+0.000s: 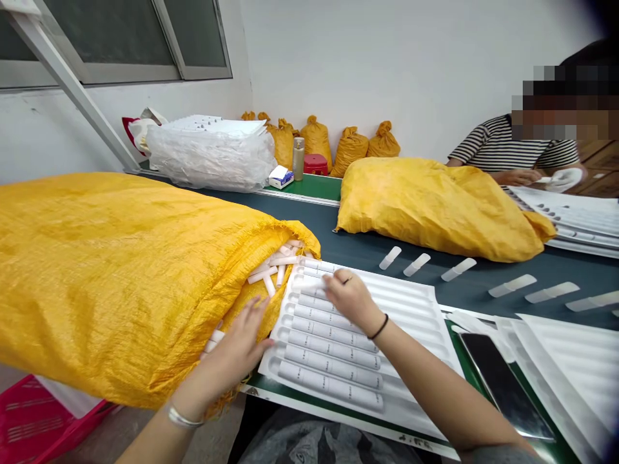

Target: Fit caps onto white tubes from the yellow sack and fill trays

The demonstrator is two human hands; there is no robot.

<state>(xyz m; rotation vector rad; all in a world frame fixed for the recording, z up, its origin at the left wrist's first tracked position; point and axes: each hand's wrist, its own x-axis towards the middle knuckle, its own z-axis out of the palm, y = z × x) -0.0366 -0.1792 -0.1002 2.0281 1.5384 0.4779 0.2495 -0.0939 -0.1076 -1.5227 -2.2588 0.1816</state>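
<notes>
White tubes (331,388) bearing small dark print lie in a grooved tray (418,303); the left hand (236,341), fingers spread and released, is at a yellow sack (120,277); farther off, the right hand (351,296) curls over the tray, its grip unclear.

Capped bottle (298,158) beside a small box (283,178), red stool (316,164), dark phone (503,380), pink basket (29,419), window (111,32)

Left fingers (247,316) loosely spread, palm down; right fingers (333,290) curled inward.
</notes>
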